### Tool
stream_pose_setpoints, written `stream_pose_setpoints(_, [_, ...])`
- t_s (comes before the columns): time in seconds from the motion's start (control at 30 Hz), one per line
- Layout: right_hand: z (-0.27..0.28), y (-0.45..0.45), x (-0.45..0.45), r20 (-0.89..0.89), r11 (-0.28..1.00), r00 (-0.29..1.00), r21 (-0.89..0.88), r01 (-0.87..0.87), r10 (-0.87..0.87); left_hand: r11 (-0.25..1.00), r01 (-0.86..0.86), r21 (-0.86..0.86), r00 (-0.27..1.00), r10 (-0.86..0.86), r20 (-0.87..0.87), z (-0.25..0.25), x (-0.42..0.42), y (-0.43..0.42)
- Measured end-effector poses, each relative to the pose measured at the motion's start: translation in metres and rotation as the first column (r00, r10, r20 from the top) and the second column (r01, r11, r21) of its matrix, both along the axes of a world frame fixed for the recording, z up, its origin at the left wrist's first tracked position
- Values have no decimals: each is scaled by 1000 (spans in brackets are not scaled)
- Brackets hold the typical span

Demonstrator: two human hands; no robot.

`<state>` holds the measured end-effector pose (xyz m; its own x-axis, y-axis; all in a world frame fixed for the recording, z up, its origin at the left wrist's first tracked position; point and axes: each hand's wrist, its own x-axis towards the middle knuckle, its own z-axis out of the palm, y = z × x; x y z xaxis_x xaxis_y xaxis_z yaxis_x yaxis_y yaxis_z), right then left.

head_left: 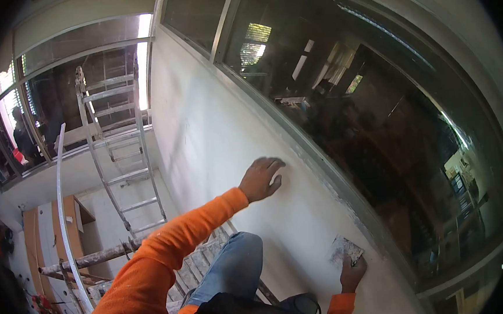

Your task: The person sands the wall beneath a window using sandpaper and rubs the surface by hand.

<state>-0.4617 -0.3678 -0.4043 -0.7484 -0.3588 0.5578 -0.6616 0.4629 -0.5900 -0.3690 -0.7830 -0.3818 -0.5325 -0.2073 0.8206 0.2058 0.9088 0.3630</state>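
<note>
Two bare hands, one person, both arms in orange sleeves (170, 239).

Item: left hand (260, 179), raised in front of a white wall (221, 136); fingers loosely curved, thumb standing apart from them. Whether the fingertips touch the wall cannot be told.

Item: right hand (352, 273), lower and to the right; fingers clamped on the near edge of a flat scraper (345, 248).

Item: flat scraper, roughly rectangular, blade mottled with pale and grey residue; placed at the wall surface, just below the window frame (304, 141). Exact contact along its edge unclear.

Item: wall, smooth, running diagonally across the view, faintly shaded in patches; pale smears along the lower edge of the window frame.

Item: glass panes (371, 119), dark, set above the wall in the metal frame, showing bright patches of light.

Item: one bent leg in blue jeans (233, 268), between the two arms, near the wall.

Item: ladder (127, 177), metal, marked with pale stains, leaning near the far corner.

Item: long metal strip (61, 199), slanting at left, crossing in front of a horizontal pipe (92, 259).

Item: brown cabinet (32, 230), at left, beyond the strip.
</note>
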Motion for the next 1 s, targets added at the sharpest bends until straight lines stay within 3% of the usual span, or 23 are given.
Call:
stream_pose_setpoints(0.1, [18, -11, 14, -4, 998, 999, -42, -50, 50, 973, 80, 215, 987, -107, 118, -27, 20, 43])
stream_pose_setpoints(0.17, [25, -22, 24, 41, 993, 996, -85, -78, 82, 889, 248, 386, 937, -321, 137, -33, 42, 77])
stream_pose_setpoints(0.23, [30, -40, 34, 83, 985, 989, -130, -112, 124, 877, 311, 365, 911, -385, 147, -32, 59, 102])
stream_pose_setpoints(0.27, [31, -51, 41, 105, 974, 969, -17, -225, 225, 874, 313, 371, 909, -389, 151, -32, 65, 109])
stream_pose_setpoints(0.3, [33, -61, 49, 144, 938, 937, 94, -333, 318, 852, 303, 427, 903, -400, 156, -33, 72, 118])
stream_pose_setpoints(0.33, [40, -73, 55, 156, 940, 938, 95, -327, 311, 828, 292, 479, 898, -410, 162, -35, 76, 122])
stream_pose_setpoints(0.37, [49, -86, 59, 188, 906, 925, 211, -367, 331, 823, 294, 486, 893, -417, 168, -39, 82, 123])
stream_pose_setpoints(0.4, [55, -95, 60, 224, 855, 910, 324, -406, 348, 780, 193, 596, 868, -419, 267, -44, 92, 120])
stream_pose_setpoints(0.43, [56, -97, 53, 230, 853, 911, 331, -404, 342, 724, 79, 685, 830, -428, 357, -51, 102, 116])
stream_pose_setpoints(0.47, [57, -98, 39, 224, 897, 942, 313, -313, 251, 800, 121, 588, 933, -295, 209, -101, 97, 107])
stream_pose_setpoints(0.53, [72, -115, 32, 216, 928, 965, 306, -214, 151, 741, -90, 666, 954, -129, 272, -154, 113, 83])
stream_pose_setpoints(0.57, [89, -132, 39, 175, 975, 963, -131, -182, 204, 695, -191, 693, 949, -48, 310, -189, 123, 67])
stream_pose_setpoints(0.6, [98, -142, 42, 114, 829, 965, -543, -137, 235, 638, -288, 714, 936, 30, 351, -225, 136, 53])
stream_pose_setpoints(0.63, [99, -145, 39, 112, 837, 966, -529, -142, 234, 624, -410, 666, 891, 116, 440, -258, 150, 43])
stream_pose_setpoints(0.67, [101, -146, 36, 12, 905, 965, -351, -241, 262, 597, -524, 608, 830, 197, 522, -291, 165, 40])
stream_pose_setpoints(0.7, [102, -148, 32, -82, 936, 948, -153, -316, 307, 562, -597, 572, 759, 164, 630, -327, 179, 38])
stream_pose_setpoints(0.73, [98, -152, 27, -313, 937, 884, 73, -342, 347, 534, -663, 525, 675, 124, 727, -362, 190, 40])
stream_pose_setpoints(0.77, [97, -155, 27, -313, 936, 883, 91, -340, 351, 526, -659, 538, 680, 111, 724, -390, 199, 49])
stream_pose_setpoints(0.8, [96, -161, 27, -438, 915, 803, 209, -346, 404, 539, -744, 395, 528, 111, 842, -415, 206, 60])
stream_pose_setpoints(0.83, [93, -167, 28, -545, 887, 702, 321, -331, 459, 557, -796, 237, 357, 115, 927, -428, 206, 65])
stream_pose_setpoints(0.87, [88, -171, 28, -506, 883, 729, 341, -323, 462, 561, -790, 247, 362, 102, 927, -425, 203, 71])
stream_pose_setpoints(0.93, [81, -175, 26, -497, 882, 742, 378, -282, 450, 584, -786, 203, 194, -78, 978, -408, 201, 86])
stream_pose_setpoints(1.0, [76, -177, 19, -492, 878, 752, 414, -241, 438, 561, -810, 172, 175, -49, 983, -414, 186, 91])
